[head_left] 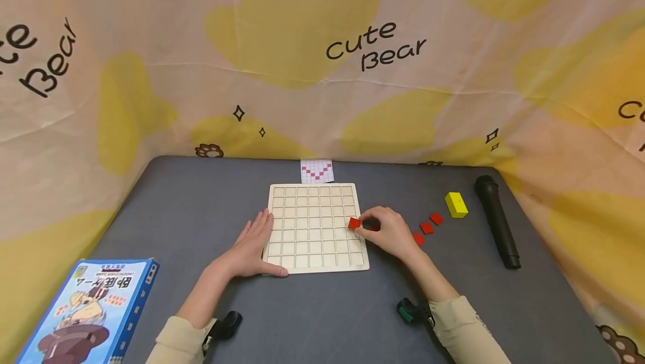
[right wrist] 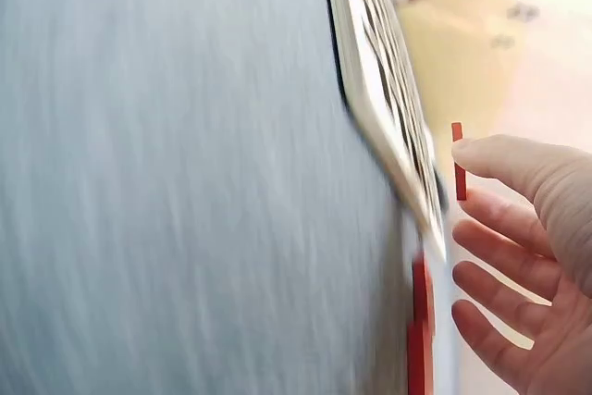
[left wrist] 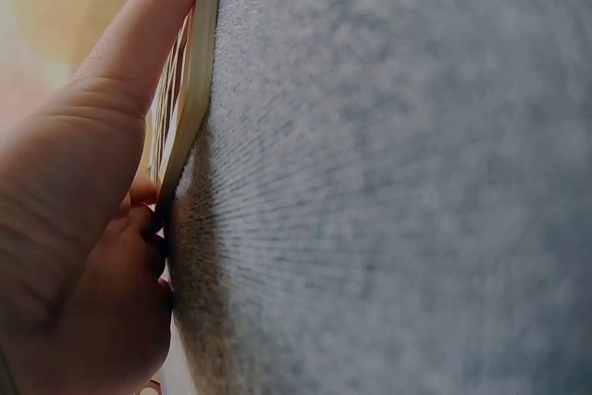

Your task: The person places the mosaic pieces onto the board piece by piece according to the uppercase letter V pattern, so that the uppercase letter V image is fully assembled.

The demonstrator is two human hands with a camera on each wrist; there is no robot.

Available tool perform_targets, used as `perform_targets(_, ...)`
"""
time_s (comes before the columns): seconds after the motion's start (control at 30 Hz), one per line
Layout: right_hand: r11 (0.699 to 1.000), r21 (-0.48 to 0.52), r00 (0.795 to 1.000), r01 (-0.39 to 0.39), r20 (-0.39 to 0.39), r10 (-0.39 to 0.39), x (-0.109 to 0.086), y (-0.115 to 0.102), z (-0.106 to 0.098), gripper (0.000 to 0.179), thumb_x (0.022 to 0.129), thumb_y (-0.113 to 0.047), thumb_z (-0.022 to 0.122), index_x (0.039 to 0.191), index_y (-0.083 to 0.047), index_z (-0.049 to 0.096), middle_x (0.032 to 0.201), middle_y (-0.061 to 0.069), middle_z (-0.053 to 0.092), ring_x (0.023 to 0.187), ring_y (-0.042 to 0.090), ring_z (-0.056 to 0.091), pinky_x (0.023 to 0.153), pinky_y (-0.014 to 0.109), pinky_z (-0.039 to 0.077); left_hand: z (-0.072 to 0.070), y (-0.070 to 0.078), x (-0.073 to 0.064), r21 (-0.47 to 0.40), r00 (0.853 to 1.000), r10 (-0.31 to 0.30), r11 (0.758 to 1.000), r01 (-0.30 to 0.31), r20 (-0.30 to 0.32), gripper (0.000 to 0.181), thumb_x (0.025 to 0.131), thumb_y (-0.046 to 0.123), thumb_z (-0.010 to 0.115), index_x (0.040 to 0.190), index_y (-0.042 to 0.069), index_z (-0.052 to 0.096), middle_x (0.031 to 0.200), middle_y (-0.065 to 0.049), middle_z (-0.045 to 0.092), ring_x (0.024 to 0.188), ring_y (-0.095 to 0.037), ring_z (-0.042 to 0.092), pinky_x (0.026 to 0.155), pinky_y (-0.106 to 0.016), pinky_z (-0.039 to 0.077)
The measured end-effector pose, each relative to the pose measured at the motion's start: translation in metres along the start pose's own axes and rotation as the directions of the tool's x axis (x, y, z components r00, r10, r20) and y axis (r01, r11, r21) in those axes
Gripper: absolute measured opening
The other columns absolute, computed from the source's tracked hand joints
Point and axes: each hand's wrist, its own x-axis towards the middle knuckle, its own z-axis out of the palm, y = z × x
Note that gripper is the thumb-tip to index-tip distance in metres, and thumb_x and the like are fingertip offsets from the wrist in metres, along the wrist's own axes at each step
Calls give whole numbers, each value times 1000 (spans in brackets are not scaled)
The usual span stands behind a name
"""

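A pale wooden grid board (head_left: 316, 270) lies flat on the grey table, its square cells bare. My left hand (head_left: 252, 246) rests along the board's left edge, fingers straight and the thumb at its near left corner. Between thumb and forefinger my right hand (head_left: 390, 231) pinches a red square tile (head_left: 354, 223), over the board's right edge in the head view. Seen from the right wrist, that tile (right wrist: 459, 162) stands edge-on and the other fingers are loosely bent. More red tiles (head_left: 426, 228) lie right of the board, one partly hidden behind the right hand.
A small card (head_left: 317, 172) with a V of pinkish-red squares lies behind the board. To the right are a yellow block (head_left: 456, 205) and a black microphone (head_left: 498, 221). A blue game box (head_left: 90, 311) occupies the near left. Patterned cloth (head_left: 282, 73) hangs around the table.
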Motion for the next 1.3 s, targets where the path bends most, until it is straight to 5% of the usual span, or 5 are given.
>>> perform_targets(0.57,992,23,980,123,156,-125,2,-56,40,20,78,-27,82,93,-19,72,93,-8,67,90,11,56,81,31,49,-3,4,-2,0,1000,-8,1000,8,1,135,65,61,83,152,-10,7,160,-25,1,148,-37,-2,116,-55,2)
perform_targets(1.3,984,12,972,175,159,-175,0,-59,45,22,79,-26,81,97,-17,73,93,-7,68,90,12,56,82,31,48,-2,0,-2,15,1000,9,1000,-9,-5,133,66,62,81,152,-8,7,160,-23,1,148,-36,-2,116,-54,2)
